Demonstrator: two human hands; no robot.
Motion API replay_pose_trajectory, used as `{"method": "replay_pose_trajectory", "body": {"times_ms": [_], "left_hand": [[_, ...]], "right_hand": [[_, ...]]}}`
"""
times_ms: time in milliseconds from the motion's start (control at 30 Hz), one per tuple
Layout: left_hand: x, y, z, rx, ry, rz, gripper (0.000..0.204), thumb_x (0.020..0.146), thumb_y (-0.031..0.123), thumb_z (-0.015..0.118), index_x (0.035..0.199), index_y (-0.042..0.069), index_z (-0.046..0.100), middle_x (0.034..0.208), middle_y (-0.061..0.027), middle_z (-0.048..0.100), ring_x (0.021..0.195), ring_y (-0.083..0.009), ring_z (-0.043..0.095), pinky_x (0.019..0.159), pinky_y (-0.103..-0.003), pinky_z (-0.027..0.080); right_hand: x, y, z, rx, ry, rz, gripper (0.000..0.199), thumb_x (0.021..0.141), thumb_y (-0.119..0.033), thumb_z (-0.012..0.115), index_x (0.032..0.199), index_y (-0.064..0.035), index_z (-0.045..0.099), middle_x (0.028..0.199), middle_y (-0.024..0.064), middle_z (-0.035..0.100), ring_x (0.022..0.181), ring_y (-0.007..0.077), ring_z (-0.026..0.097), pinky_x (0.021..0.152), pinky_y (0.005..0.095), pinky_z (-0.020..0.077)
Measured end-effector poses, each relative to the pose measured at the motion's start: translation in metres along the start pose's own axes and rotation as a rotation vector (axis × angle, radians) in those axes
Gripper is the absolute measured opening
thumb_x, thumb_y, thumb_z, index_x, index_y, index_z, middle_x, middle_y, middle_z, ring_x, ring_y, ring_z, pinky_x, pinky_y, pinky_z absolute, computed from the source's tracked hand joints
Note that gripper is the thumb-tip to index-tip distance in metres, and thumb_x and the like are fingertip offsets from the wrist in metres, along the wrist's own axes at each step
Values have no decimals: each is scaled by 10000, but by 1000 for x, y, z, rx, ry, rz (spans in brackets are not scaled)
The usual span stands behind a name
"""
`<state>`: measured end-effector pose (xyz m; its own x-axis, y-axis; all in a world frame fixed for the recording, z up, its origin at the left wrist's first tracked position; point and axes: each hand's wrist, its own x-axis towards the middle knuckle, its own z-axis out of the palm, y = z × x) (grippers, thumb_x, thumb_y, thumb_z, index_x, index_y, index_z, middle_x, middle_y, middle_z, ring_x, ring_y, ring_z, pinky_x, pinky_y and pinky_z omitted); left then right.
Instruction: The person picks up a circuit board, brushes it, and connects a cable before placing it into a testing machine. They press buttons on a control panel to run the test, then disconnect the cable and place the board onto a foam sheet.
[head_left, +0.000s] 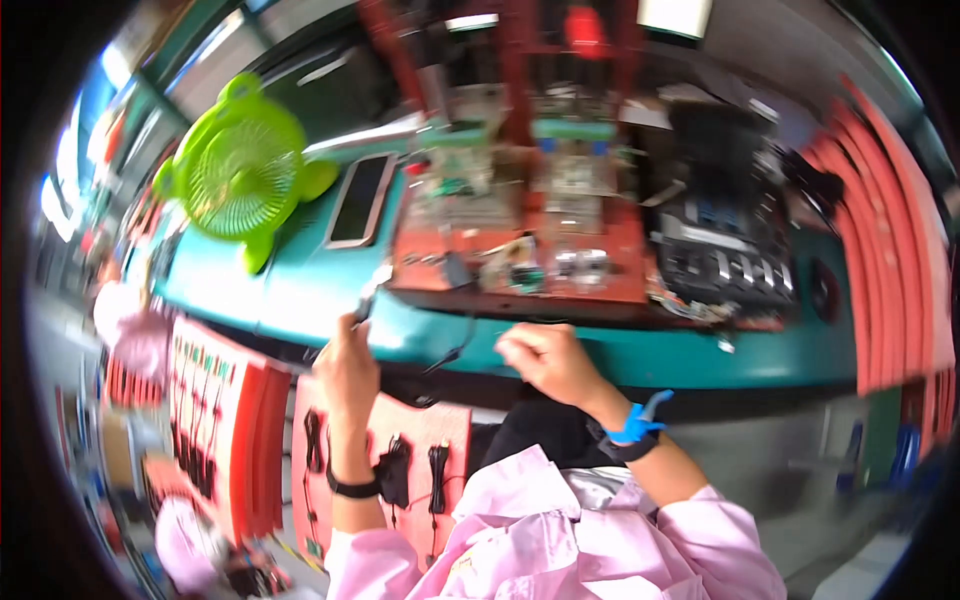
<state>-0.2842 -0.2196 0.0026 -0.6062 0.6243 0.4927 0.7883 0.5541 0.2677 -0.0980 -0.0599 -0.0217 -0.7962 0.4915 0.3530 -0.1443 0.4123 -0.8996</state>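
My left hand [348, 372] is closed at the front edge of the green bench, left of the red fixture. A slim dark thing with a bright tip [371, 296] sticks up from its fingers; blur hides its kind. My right hand [555, 362] hovers over the bench edge in front of the fixture, fingers curled together; what they may hold does not show. Between my hands a thin black cable [455, 352] hangs down over the edge. Ahead is the red test fixture [430, 268] with clear blocks, wires and small parts on it.
A green fan [240, 175] and a phone [362, 203] stand left on the bench. A black device [720, 250] with wires lies right, beside stacked pink foam trays [880, 250]. Coiled black cables [438, 478] rest on pink foam [455, 415] below. Another person's pink sleeve [140, 340] shows at far left.
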Motion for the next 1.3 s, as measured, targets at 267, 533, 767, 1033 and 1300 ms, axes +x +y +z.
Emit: {"method": "replay_pose_trajectory", "body": {"times_ms": [267,533,767,1033,1300], "left_hand": [[-3,22,-10,-19,61,118,122,812,121,523,847,24,459,501,-127,496,469,-300,517,452,-365,392],[1,48,-16,34,-20,-18,165,817,169,520,790,27,440,458,-119,479,422,-298,501,426,-375,381],[13,54,-21,49,-29,-91,180,799,181,546,760,38,444,478,-129,483,453,-317,507,430,-387,372],[50,50,-52,-116,-74,73,183,727,163,621,758,34,496,712,-147,542,643,-328,531,547,-379,409],[101,78,-40,107,-333,504,117,720,127,572,725,29,509,733,-128,428,767,-296,437,740,-365,328]], "right_hand": [[-2,-8,-4,59,-65,57,153,804,-104,503,758,31,560,605,77,541,480,131,496,440,245,377],[-1,-4,-6,26,-73,39,158,808,-98,491,758,29,571,606,61,552,460,95,505,424,220,385],[-2,-4,-4,32,-76,13,136,803,-82,496,757,22,570,618,62,562,474,97,524,429,218,396],[-1,-6,-6,-37,-89,10,96,782,-76,519,775,11,559,744,123,589,676,278,585,570,322,452],[-7,1,-6,43,-73,-69,109,786,-99,521,772,5,549,756,125,569,706,279,572,605,326,449]]}}
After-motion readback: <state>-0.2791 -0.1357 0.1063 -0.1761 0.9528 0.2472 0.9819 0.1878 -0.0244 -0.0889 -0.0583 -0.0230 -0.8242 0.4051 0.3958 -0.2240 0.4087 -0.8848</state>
